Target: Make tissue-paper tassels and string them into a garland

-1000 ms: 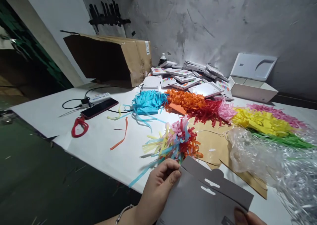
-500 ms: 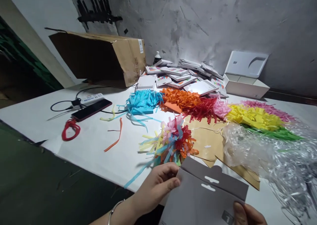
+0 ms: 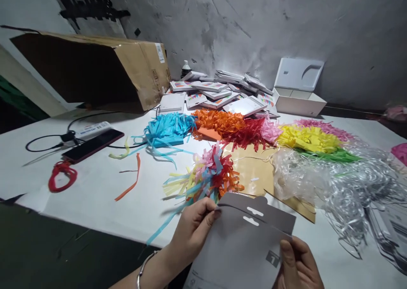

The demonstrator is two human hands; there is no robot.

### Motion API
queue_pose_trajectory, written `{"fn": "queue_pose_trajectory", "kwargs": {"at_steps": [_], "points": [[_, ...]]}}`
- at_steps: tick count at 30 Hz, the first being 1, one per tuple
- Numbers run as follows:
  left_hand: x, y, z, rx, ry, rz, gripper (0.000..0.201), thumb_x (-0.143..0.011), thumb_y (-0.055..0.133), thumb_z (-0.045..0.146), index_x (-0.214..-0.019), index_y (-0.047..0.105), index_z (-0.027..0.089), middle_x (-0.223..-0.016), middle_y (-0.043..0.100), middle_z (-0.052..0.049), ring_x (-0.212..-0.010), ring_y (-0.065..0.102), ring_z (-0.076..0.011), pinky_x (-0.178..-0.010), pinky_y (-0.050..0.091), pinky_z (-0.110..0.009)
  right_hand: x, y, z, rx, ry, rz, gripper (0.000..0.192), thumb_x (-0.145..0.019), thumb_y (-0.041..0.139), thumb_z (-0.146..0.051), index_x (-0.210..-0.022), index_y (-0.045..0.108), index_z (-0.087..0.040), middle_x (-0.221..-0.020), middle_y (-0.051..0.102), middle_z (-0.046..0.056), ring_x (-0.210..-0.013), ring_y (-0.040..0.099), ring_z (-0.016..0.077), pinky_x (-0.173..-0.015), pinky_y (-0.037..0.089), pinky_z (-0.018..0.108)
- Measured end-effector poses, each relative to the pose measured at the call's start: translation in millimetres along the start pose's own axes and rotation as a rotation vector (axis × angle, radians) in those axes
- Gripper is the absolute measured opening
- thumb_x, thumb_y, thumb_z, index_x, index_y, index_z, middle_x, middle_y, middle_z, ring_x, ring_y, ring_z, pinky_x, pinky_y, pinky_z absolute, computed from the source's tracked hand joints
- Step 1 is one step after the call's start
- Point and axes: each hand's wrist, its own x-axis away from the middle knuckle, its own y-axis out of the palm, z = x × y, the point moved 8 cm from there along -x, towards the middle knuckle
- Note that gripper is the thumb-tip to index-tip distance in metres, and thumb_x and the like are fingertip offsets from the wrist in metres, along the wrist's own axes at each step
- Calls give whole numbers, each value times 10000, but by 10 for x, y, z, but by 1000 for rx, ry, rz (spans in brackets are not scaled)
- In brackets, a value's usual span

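A flat grey-white cardboard box (image 3: 237,251) with hang-hole slots and a top flap is held low in front of me. My left hand (image 3: 193,227) pinches its upper left corner between thumb and fingers; a bracelet is on that wrist. At the right edge my right hand (image 3: 297,259) grips it, thumb on the near face. The top flap stands up, apart from the front panel at the left side. Just beyond the box lies a multicoloured tissue-paper tassel bundle (image 3: 211,174), its lower part hidden by the box and left hand.
Behind are blue tassels (image 3: 171,127), orange tassels (image 3: 222,123), yellow tassels (image 3: 310,138) and a heap of packed boxes (image 3: 219,93). A large carton (image 3: 152,72) stands back left, near a phone (image 3: 93,146). Clear plastic strands (image 3: 337,191) and flat box blanks (image 3: 391,234) lie right.
The view has swung right, so the table's things appear further left. Both hands still hold the box, which sits a little higher in view, and more of my right hand shows.
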Motion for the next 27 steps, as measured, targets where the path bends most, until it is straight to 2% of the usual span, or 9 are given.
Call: {"fn": "queue_pose_trajectory", "kwargs": {"at_steps": [3, 5, 7, 10, 14, 17, 20, 24, 27], "points": [[-23, 33, -3, 50, -8, -24, 374, -909, 617, 514, -775, 612, 164, -671, 535, -9, -590, 454, -129, -506, 369, -201, 1, 94, 12, -46, 72, -69, 500, -629, 893, -499, -925, 677, -159, -743, 751, 37, -562, 679, 153, -515, 562, 221], [-58, 100, 35, 74, -17, -115, 365, -913, 614, 506, -809, 644, 157, -694, 584, -26, -591, 495, -135, -509, 397, -205, -8, 132, -23, -25, 73, -115, 499, -636, 893, -482, -957, 697, -154, -793, 769, 60, -628, 707, 167, -581, 589, 234], [-97, 166, 104, 46, -2, -220, 335, -937, 594, 467, -847, 675, 155, -729, 629, -46, -618, 549, -152, -536, 445, -218, -39, 167, -62, -23, 49, -194, 401, -691, 866, -442, -938, 721, -162, -814, 776, 64, -666, 718, 173, -630, 603, 249], [-145, 213, 228, -25, 94, -326, 250, -982, 544, 360, -996, 702, 167, -875, 696, -94, -793, 650, -209, -698, 539, -277, -122, 215, -111, -72, 0, -358, 255, -731, 843, -368, -897, 754, -196, -838, 780, 59, -684, 731, 186, -633, 611, 262], [-179, 182, 350, -18, 254, -349, 230, -993, 528, 279, -1119, 708, 210, -1039, 720, -138, -992, 682, -255, -859, 561, -348, -235, 292, -208, -8, -56, -608, 279, -814, 763, -321, -1085, 756, -251, -981, 759, 76, -865, 727, 218, -732, 609, 305], [-200, 192, 390, -22, 281, -406, 265, -978, 551, 345, -990, 783, 218, -1062, 734, -162, -968, 708, -280, -828, 578, -374, -199, 423, -420, 124, -211, -880, 197, -869, 663, -263, -1026, 783, -265, -901, 674, 60, -791, 670, 187, -644, 568, 265], [-227, 224, 405, -99, 225, -475, 403, -982, 509, 427, -815, 823, 237, -1110, 730, -160, -938, 718, -289, -786, 585, -372, -116, 496, -683, 254, -418, -1055, 285, -905, 528, -178, -980, 786, -272, -944, 596, 63, -803, 645, 181, -620, 546, 259], [-225, 216, 526, -137, 275, -444, 363, -956, 532, 468, -956, 820, 246, -1039, 761, -135, -987, 706, -311, -847, 575, -397, 6, 534, -971, 493, -706, -1125, 414, -874, 448, -82, -1143, 700, -268, -1110, 602, 83, -963, 664, 198, -734, 579, 271], [-179, 272, 575, -198, 333, -436, 248, -916, 607, 326, -1065, 771, 215, -1054, 748, -133, -1052, 677, -295, -915, 549, -392, 111, 640, -1072, 679, -878, -1123, 355, -877, 505, -116, -1181, 645, -234, -1314, 555, 118, -1182, 600, 252, -917, 568, 347]]}}
